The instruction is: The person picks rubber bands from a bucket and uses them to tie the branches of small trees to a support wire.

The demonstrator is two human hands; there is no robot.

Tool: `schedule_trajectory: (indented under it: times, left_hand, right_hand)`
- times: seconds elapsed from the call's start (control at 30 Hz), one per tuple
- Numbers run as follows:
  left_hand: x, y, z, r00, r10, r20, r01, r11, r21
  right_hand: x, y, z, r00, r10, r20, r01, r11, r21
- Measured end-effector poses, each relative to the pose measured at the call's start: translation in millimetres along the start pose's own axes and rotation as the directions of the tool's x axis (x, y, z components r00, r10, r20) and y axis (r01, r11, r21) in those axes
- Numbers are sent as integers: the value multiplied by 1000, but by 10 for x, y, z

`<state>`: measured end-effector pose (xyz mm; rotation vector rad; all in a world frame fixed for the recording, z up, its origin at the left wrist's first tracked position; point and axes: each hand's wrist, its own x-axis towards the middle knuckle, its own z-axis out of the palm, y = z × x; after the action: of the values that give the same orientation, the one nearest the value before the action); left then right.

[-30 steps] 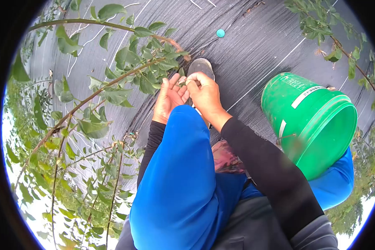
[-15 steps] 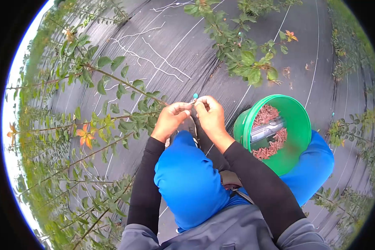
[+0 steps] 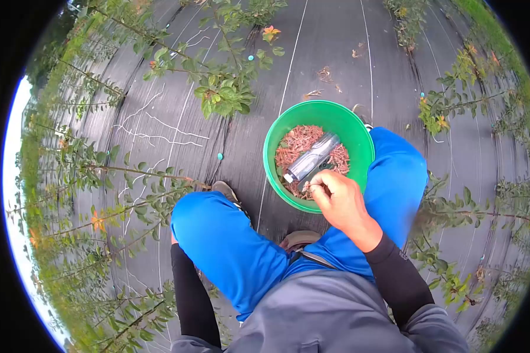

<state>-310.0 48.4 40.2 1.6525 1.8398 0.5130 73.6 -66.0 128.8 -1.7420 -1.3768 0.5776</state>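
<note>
Green bucket is seen in the head view, set between the person's right knee and the black ground cover, just in front of the body. It is filled with reddish-brown bits, small clips or ties by the look, too small to tell. A grey, clear-bodied tool is laid slantwise on top of them, one end pointing to the near rim.

Right hand is held over the near rim of the bucket, fingers curled and pressed together at the tips just beside the tool's lower end. Something small may be pinched there; it cannot be told. A black sleeve is worn on that arm.

Left hand is hidden behind the left knee; only the black left sleeve is shown, hanging down beside the thigh. Its state cannot be told.

Blue trousers and a grey top are worn. A shoe is seen just past the left knee.

Leafy branches are spread over the ground cover at left and top, more at right. White lines are marked on the cover, and small teal dots lie on it.
</note>
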Motion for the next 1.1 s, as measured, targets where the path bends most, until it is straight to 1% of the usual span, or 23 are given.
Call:
schedule_trajectory:
  times: [0.03, 0.1, 0.2, 0.23, 0.27, 0.33, 0.37, 0.43, 0.47, 0.5, 0.53, 0.57, 0.63, 0.7, 0.77, 0.8, 0.83, 0.87, 0.9, 0.93, 1.0, 1.07, 1.1]
  left_hand:
    - [-55, 27, -56, 1000, -13, -10, 13, 999, -34]
    - [-107, 156, -144, 999, -34, -17, 31, 991, -133]
    - [-65, 487, -268, 999, -38, 39, 49, 943, -328]
    - [-52, 638, -334, 999, -23, 45, 38, 928, -370]
    - [162, 551, -507, 986, 80, 149, -26, 942, -333]
    - [345, 660, -692, 975, 160, 153, -107, 945, -309]
    - [360, 867, -735, 969, 176, 175, -114, 943, -313]
    - [316, 1348, -788, 965, 230, 124, -203, 958, -201]
    - [310, 1579, -778, 959, 244, 146, -214, 957, -197]
    - [297, 1820, -744, 933, 326, 155, -296, 936, -190]
    - [270, 2027, -663, 900, 406, 161, -376, 907, -189]
    - [234, 2211, -537, 889, 423, 175, -389, 899, -199]
    - [109, 2544, -281, 786, 566, 248, -524, 823, -220]
    - [12, 2722, 94, 749, 590, 301, -526, 806, -271]
    - [-50, 2780, 498, 629, 626, 462, -534, 779, -329]
    - [-178, 2859, 665, 609, 608, 509, -515, 791, -330]
    - [-291, 2927, 836, 583, 590, 559, -497, 803, -329]
    - [-327, 2904, 1029, 561, 594, 576, -534, 792, -297]
    - [-465, 3022, 1142, 548, 534, 644, -510, 824, -249]
    - [-486, 3033, 1300, 523, 532, 666, -507, 822, -258]
    - [-526, 2999, 1582, 462, 521, 718, -517, 816, -260]
    - [-475, 3045, 1787, 420, 553, 720, -556, 784, -277]
    - [-430, 3096, 1855, 392, 565, 726, -572, 768, -289]
  right_hand:
    - [-22, 49, -25, 1000, 1, -16, -1, 1000, 2]
    - [-121, 271, -115, 993, -116, -35, 105, 969, -224]
    - [-198, 397, -110, 999, -46, 18, 49, 880, -473]
    - [-206, 419, -89, 998, -34, 47, 53, 879, -475]
    - [-222, 449, -32, 999, 13, 42, 9, 867, -498]
    - [-261, 432, 5, 998, 45, 34, -22, 864, -503]
    - [-289, 371, -26, 999, 31, 33, -11, 871, -491]
    - [-392, 253, -137, 1000, 19, 12, -12, 902, -431]
    - [-465, 144, -244, 992, -52, -115, 18, 959, -284]
    - [-550, 32, -364, 962, -102, -251, 68, 988, -140]
    - [-642, -68, -526, 909, -143, -392, 110, 988, -106]
    - [-747, -127, -726, 830, -186, -526, 164, 982, -89]
    - [-1141, -191, -1050, 723, -82, -686, 119, 993, 7]
    - [-1679, 25, -1134, 697, 16, -716, 4, 1000, 26]
    - [-2275, 353, -1051, 687, 250, -683, -304, 952, 43]
    - [-2653, 628, -954, 641, 448, -624, -500, 860, 104]
    - [-3056, 965, -837, 548, 628, -553, -674, 722, 152]
    - [-3442, 1309, -718, 395, 681, -617, -765, 616, 190]
    - [-3809, 1735, -656, 234, 704, -670, -832, 501, 236]
    - [-4306, 2350, -650, 109, 781, -615, -613, 540, 577]
    - [-4547, 2502, -831, 106, 837, -537, -202, 547, 812]
    - [-4161, 2611, -1386, 159, 838, -522, -95, 539, 837]
    - [-4046, 2814, -1605, 125, 871, -475, -70, 485, 872]
